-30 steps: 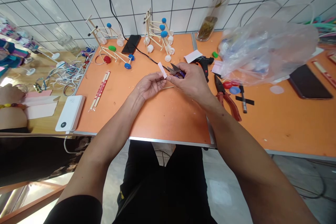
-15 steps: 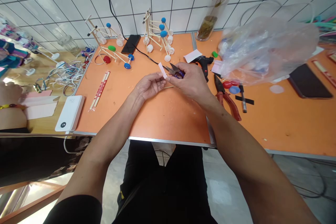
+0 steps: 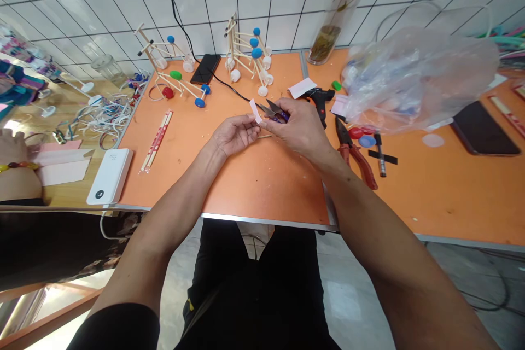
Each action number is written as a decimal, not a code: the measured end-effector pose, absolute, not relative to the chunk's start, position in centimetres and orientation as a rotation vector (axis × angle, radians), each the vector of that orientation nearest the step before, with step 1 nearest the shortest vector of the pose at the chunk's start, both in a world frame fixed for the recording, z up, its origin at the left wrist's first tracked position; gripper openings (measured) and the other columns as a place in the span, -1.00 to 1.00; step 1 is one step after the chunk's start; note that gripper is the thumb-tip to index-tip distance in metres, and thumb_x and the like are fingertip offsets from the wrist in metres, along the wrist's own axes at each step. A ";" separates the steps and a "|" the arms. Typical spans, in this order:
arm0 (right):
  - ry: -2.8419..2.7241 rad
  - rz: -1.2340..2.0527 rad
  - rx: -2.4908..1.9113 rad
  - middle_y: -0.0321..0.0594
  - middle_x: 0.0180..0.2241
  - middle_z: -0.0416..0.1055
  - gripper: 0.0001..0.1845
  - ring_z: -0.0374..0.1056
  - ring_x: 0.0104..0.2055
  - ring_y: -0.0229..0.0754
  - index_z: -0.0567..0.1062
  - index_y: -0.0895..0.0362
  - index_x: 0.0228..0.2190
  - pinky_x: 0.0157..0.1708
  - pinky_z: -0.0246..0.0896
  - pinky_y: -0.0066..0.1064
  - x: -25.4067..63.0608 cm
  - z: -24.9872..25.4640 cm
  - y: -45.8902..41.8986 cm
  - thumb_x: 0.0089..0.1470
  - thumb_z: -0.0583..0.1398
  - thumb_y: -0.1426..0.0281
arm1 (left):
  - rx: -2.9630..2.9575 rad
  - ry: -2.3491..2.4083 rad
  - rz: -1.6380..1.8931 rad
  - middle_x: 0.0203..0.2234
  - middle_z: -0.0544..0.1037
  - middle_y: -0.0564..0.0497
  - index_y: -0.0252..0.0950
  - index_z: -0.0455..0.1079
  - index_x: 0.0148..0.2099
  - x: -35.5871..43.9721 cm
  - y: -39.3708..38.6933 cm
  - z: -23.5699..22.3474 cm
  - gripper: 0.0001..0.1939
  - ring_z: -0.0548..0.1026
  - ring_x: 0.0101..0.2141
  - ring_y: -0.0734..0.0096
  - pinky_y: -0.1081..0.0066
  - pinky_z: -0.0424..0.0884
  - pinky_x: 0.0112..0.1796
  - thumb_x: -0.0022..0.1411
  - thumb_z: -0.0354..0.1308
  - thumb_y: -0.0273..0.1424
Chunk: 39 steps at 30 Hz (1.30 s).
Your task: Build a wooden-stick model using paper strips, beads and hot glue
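Over the orange table (image 3: 254, 180), my left hand (image 3: 234, 133) pinches a small white paper strip (image 3: 256, 110) that stands up from its fingertips. My right hand (image 3: 296, 124) is closed round small purple-handled snips (image 3: 274, 111), whose blades point left and touch the strip. A thin wooden stick (image 3: 263, 136) lies under the two hands. Both hands meet near the table's middle.
Two stick-and-bottle-cap models (image 3: 246, 54) (image 3: 172, 68) stand at the back beside a phone (image 3: 206, 68) on a black cable. Red pliers (image 3: 356, 153), a glue gun (image 3: 320, 99), a clear plastic bag (image 3: 414, 76), a white power bank (image 3: 110, 175) and wrapped chopsticks (image 3: 156, 141) lie around. Another person's arm (image 3: 16, 169) rests at far left.
Almost nothing moves; the paper strip and snips shift very slightly between the frames while both hands stay in place.
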State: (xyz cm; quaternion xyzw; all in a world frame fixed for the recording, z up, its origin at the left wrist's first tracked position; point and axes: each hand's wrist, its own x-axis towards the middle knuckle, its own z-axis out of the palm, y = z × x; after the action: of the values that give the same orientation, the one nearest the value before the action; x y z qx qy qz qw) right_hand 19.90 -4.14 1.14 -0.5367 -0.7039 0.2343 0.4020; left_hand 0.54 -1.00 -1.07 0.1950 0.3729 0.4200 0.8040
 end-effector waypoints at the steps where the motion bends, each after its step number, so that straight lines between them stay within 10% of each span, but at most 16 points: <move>1: -1.781 0.592 -1.362 -0.32 -0.44 0.40 -0.76 0.23 -0.31 -0.12 0.48 0.03 -0.40 -0.24 0.11 -0.22 19.9 1.1 -4.1 0.14 0.43 0.28 | 0.415 0.798 0.898 -0.48 0.68 -0.09 -0.40 0.58 -0.27 0.5 -1.0 -1.1 -0.72 0.63 -0.54 0.49 0.56 0.58 -0.38 0.49 0.13 -0.67; 39: -1.762 0.616 -1.370 -0.36 -0.45 0.37 -0.73 0.21 -0.32 -0.14 0.45 0.03 -0.43 -0.22 0.10 -0.21 19.6 1.5 -4.5 0.11 0.44 0.34 | 0.412 0.764 0.882 -0.42 0.73 -0.11 -0.43 0.62 -0.19 0.3 -0.7 -1.5 -0.77 0.66 -0.52 0.50 0.56 0.60 -0.36 0.49 0.15 -0.66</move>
State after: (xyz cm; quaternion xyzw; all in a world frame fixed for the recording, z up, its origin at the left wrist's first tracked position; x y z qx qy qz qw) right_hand 19.62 -4.46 1.54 -0.5419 -0.6970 0.2437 0.4014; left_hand 0.31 -0.69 -1.53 0.1932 0.3579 0.4135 0.8146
